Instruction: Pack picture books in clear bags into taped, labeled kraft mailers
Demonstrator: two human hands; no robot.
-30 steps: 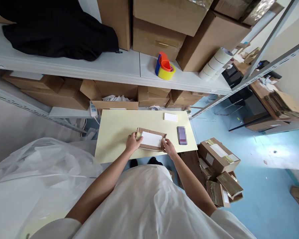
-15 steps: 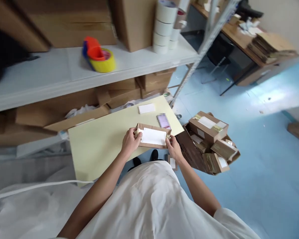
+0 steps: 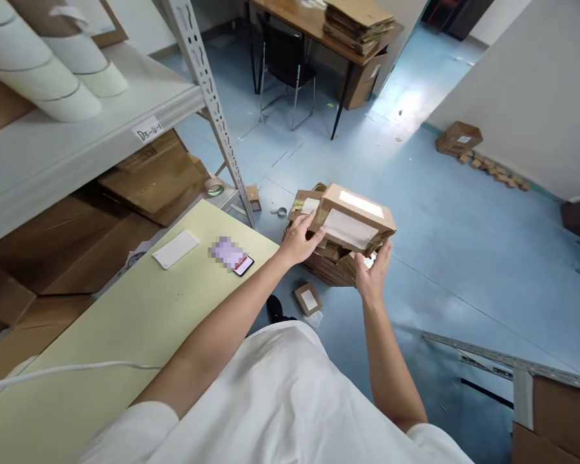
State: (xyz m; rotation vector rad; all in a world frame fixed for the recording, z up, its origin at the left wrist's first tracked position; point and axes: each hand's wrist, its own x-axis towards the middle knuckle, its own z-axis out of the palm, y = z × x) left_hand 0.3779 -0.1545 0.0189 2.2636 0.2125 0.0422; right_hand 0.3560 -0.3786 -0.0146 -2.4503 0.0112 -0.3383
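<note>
Both hands are at a small cardboard box (image 3: 329, 195) with white labels on its top and front faces. It is tilted over a larger carton (image 3: 333, 276) on the floor that is filled with several taped, labelled boxes. My left hand (image 3: 302, 240) grips the box's left end, thumb towards the front face. At the lower right corner, my right hand (image 3: 373, 270) supports it with thumb and fingers apart. Part of the carton's contents is hidden behind the box and my hands.
A pale yellow table (image 3: 174, 303) on the left holds a phone (image 3: 241, 264) and a white card-like piece (image 3: 176, 249). A small labelled box (image 3: 308, 298) lies by my feet. The metal shelf post (image 3: 212, 109) stands beyond the table. A tape roll (image 3: 281, 212) is on the floor.
My view has turned right. Both hands have carried the box from above the yellow table to the right, over the filled carton, and it is now tilted.
</note>
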